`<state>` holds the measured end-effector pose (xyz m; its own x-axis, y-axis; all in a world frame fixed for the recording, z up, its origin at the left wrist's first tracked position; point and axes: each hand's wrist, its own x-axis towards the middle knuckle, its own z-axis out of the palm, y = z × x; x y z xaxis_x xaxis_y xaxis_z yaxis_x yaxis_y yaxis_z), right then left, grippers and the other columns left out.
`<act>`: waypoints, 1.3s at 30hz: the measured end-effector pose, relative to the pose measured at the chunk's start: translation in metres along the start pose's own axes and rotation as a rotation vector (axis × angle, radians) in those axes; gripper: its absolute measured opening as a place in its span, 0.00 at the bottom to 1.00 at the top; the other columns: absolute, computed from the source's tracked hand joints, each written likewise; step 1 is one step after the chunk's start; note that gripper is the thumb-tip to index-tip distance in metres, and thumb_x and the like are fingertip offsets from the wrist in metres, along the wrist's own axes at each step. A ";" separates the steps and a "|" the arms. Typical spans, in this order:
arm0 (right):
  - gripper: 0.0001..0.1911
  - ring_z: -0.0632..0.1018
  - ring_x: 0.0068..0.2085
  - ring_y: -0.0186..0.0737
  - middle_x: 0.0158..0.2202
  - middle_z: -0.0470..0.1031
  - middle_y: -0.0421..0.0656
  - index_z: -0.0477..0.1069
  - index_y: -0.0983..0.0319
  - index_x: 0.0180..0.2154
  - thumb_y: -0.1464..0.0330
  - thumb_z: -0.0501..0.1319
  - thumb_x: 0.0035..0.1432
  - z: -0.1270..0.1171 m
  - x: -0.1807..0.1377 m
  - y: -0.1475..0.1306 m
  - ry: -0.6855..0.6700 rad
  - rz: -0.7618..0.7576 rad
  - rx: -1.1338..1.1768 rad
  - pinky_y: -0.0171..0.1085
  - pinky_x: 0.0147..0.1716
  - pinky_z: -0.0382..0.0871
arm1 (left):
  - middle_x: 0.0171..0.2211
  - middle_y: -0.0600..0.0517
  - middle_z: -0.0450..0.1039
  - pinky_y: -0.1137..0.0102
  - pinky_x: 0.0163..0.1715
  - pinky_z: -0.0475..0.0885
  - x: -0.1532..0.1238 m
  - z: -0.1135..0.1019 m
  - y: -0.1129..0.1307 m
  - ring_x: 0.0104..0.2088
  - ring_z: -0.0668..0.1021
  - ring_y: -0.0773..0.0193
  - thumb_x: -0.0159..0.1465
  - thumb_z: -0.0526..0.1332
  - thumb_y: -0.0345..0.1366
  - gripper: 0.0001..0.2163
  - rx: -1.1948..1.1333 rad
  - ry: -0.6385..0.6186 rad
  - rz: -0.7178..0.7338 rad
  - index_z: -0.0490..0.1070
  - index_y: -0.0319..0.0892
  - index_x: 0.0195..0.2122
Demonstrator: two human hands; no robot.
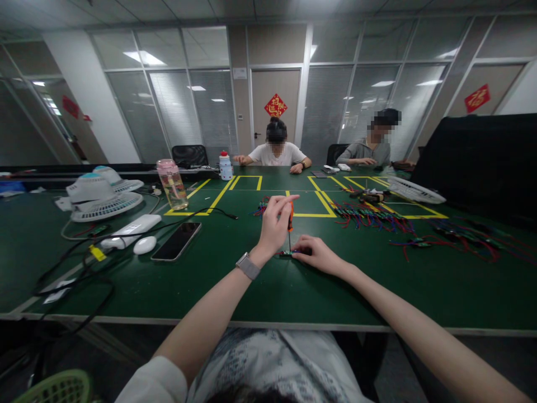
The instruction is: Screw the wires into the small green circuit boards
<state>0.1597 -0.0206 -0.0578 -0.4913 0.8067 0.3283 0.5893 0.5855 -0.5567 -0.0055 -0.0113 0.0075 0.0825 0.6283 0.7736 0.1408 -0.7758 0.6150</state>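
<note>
My left hand (276,224) is closed around the orange and black handle of a screwdriver (290,223), its index finger stretched out to the right. The screwdriver stands upright, its thin shaft reaching down to a small green circuit board (286,254) on the table. Beside the shaft, my right hand (315,254) lies low on the table, its fingertips pinching the board's right end, where thin wires show. Just behind my left hand, more small boards with red and blue wires (262,206) are partly hidden.
Several wired boards (373,215) lie in a heap at the right. To the left are a phone (177,242), a white mouse (145,245), black cables, a tilted pink-lidded bottle (172,184) and white fans (104,204). Two people sit across the green table (235,285).
</note>
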 end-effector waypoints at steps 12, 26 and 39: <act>0.10 0.72 0.31 0.35 0.33 0.71 0.43 0.78 0.63 0.37 0.65 0.61 0.57 0.000 0.000 0.002 -0.005 0.003 -0.003 0.34 0.32 0.66 | 0.33 0.51 0.70 0.73 0.34 0.71 0.001 0.002 0.005 0.34 0.74 0.67 0.61 0.63 0.36 0.07 0.057 0.011 0.074 0.77 0.43 0.39; 0.10 0.72 0.31 0.35 0.32 0.71 0.43 0.78 0.62 0.36 0.65 0.61 0.57 0.000 0.000 0.001 0.003 -0.003 0.001 0.34 0.33 0.66 | 0.45 0.48 0.75 0.72 0.36 0.74 0.001 0.003 -0.003 0.39 0.79 0.65 0.66 0.56 0.34 0.11 -0.053 -0.021 0.000 0.73 0.44 0.48; 0.09 0.72 0.31 0.35 0.31 0.71 0.42 0.78 0.63 0.36 0.65 0.62 0.56 0.001 0.000 0.003 0.007 -0.008 -0.010 0.34 0.33 0.66 | 0.52 0.47 0.68 0.64 0.56 0.65 0.001 -0.001 0.005 0.54 0.70 0.62 0.69 0.49 0.33 0.15 0.083 -0.029 0.099 0.73 0.45 0.49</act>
<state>0.1605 -0.0188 -0.0600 -0.4913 0.8026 0.3385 0.5916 0.5926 -0.5466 -0.0055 -0.0147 0.0110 0.1280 0.5513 0.8244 0.2113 -0.8274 0.5204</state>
